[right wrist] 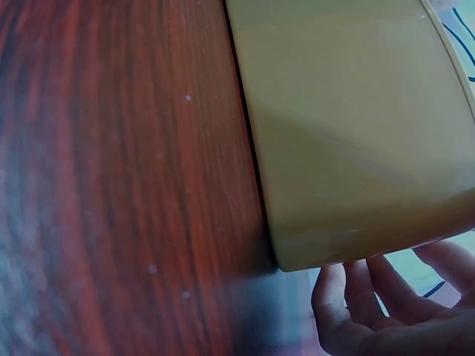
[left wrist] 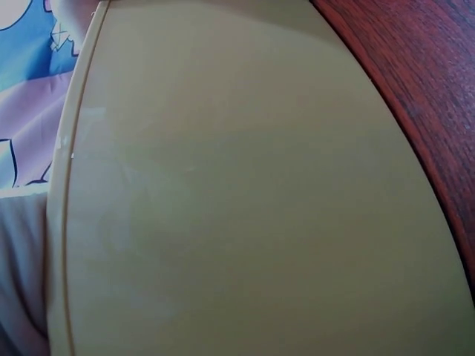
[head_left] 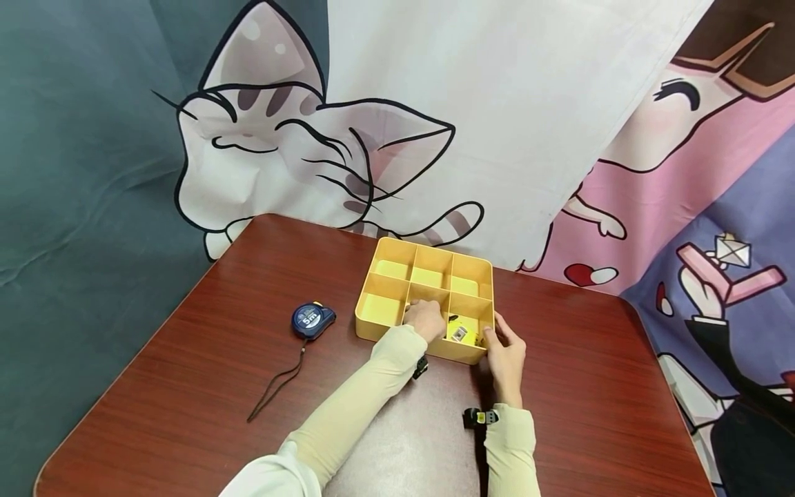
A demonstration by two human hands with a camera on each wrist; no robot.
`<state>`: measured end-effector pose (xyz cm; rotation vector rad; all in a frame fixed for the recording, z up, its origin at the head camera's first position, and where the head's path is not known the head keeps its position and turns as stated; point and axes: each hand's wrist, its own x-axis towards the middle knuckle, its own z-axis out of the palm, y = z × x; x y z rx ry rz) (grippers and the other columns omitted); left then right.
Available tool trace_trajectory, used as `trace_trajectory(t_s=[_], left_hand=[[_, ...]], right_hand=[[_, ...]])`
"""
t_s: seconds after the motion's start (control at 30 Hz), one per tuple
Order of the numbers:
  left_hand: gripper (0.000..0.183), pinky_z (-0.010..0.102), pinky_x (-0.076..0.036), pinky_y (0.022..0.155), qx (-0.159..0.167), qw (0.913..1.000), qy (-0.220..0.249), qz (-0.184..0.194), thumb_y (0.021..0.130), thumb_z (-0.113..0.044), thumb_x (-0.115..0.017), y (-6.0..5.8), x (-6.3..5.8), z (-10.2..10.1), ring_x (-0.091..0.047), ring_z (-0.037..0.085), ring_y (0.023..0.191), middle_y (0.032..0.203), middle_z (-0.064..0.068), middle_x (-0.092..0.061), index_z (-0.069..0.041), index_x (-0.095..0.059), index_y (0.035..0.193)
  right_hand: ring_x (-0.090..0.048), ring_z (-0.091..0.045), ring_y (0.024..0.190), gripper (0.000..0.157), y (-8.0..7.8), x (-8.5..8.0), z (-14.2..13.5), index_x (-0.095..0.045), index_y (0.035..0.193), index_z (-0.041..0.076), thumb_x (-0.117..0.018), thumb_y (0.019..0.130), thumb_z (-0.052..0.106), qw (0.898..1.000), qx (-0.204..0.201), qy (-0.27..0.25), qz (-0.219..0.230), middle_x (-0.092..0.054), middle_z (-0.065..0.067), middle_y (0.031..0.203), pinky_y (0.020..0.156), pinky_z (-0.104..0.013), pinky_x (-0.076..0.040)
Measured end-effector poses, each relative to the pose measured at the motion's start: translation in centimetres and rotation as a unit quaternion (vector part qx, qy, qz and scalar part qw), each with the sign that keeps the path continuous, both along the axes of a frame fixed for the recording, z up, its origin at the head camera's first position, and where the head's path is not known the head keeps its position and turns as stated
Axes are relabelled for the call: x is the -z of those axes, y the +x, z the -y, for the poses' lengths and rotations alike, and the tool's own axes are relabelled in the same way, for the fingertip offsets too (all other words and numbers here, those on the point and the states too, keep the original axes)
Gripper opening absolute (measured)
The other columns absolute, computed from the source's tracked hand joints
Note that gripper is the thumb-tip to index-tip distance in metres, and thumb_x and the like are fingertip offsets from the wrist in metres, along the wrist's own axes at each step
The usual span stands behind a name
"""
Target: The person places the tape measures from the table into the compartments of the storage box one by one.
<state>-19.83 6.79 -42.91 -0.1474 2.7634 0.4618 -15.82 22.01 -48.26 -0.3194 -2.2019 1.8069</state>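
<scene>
A yellow six-compartment storage box [head_left: 389, 331] sits on the table. My left hand [head_left: 426, 320] reaches down into its front middle compartment; its fingers are hidden there, and so is whatever they touch. At the box's front right corner my right hand [head_left: 506, 354] grips the side wall, thumb at the rim and fingers along the outside. The right wrist view shows those fingers [right wrist: 401, 297] against the box's side. In the front right compartment lies a yellow object [head_left: 461, 333] with a pale label and dark parts, its kind unclear. The box's front wall [left wrist: 245, 178] fills the left wrist view.
Left of the box, a dark blue 5m tape measure [head_left: 312, 320] lies on the reddish-brown wooden table [head_left: 205, 373], its cord [head_left: 282, 376] trailing toward the front. A cartoon-printed cloth [head_left: 515, 124] hangs behind the table's far edge.
</scene>
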Motion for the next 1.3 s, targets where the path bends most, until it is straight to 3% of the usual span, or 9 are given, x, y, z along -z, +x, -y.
trace_trajectory(t_s=[0.4,0.63,0.77,0.93,1.3], left_hand=[[0.015,0.034,-0.045,0.054,0.006,0.9991,0.026,-0.033,0.076,-0.015,-0.063,0.3,0.3,0.4,-0.054,0.027,0.082,0.090,0.016,-0.056,-0.007,-0.067,0.088],[0.009,0.034,-0.043,0.052,0.037,0.9946,0.041,-0.087,0.077,-0.012,-0.060,1.1,-0.1,1.0,-0.054,0.028,0.076,0.086,0.017,-0.057,-0.006,-0.066,0.077],[0.009,0.035,-0.044,0.054,0.049,0.9914,0.046,-0.112,0.077,-0.011,-0.060,1.5,-0.5,1.1,-0.054,0.029,0.076,0.084,0.018,-0.056,-0.006,-0.066,0.075],[0.007,0.035,-0.042,0.055,0.061,0.9895,0.057,-0.118,0.076,-0.012,-0.062,1.8,-0.8,1.4,-0.053,0.028,0.077,0.085,0.017,-0.056,-0.008,-0.063,0.071],[0.005,0.034,-0.042,0.057,0.077,0.9805,0.086,-0.159,0.075,-0.013,-0.062,2.8,-1.9,2.4,-0.053,0.026,0.077,0.088,0.014,-0.057,-0.009,-0.065,0.075]], right_hand=[[-0.055,-0.009,0.092,0.037,0.0,0.0,0.0,-0.060,0.124,0.013,-0.059,0.087,0.009,1.000,-0.005,-0.010,0.009,-0.062,-0.013,0.116,0.071,-0.011,-0.045],[-0.056,-0.007,0.091,0.037,0.0,-0.1,0.1,-0.060,0.123,0.012,-0.060,0.086,0.008,1.000,-0.001,-0.008,0.003,-0.062,-0.014,0.114,0.071,-0.011,-0.045],[-0.056,-0.005,0.088,0.036,0.0,0.0,0.1,-0.060,0.122,0.011,-0.060,0.086,0.007,1.000,0.001,-0.006,0.001,-0.062,-0.016,0.113,0.069,-0.011,-0.045],[-0.056,-0.005,0.090,0.037,0.1,-0.1,0.1,-0.060,0.123,0.010,-0.060,0.086,0.008,1.000,-0.002,-0.011,0.002,-0.062,-0.016,0.115,0.071,-0.011,-0.045],[-0.057,-0.005,0.090,0.037,0.1,-0.1,0.1,-0.059,0.123,0.010,-0.059,0.086,0.008,1.000,-0.002,-0.019,0.007,-0.062,-0.017,0.114,0.071,-0.011,-0.045]])
